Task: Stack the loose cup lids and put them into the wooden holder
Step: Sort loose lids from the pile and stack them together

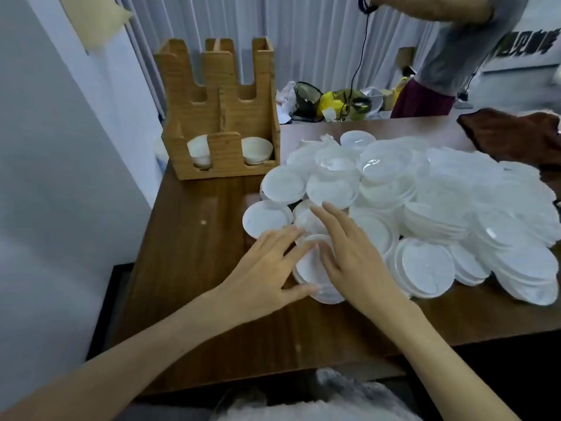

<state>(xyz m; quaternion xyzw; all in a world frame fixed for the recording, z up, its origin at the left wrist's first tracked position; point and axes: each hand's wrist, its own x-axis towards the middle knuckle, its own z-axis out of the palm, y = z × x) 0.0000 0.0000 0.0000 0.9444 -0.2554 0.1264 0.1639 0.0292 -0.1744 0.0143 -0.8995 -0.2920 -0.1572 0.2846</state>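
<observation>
A big heap of white plastic cup lids (425,192) covers the right half of the wooden table (194,238). A small stack of lids (309,268) lies at the heap's near left edge. My left hand (267,268) touches that stack from the left, fingers spread and nearly straight, thumb at its near rim. My right hand (349,253) lies flat over the stack's right side, fingers stretched toward the heap. The wooden holder (221,117) stands at the table's far left corner, with a few lids low in each of its two front slots.
Another person (455,56) stands beyond the table at the upper right. A brown cloth (513,132) lies at the far right edge. Bags and clutter (328,101) sit behind the table. A wall runs along the left. Bare tabletop shows in front of the holder.
</observation>
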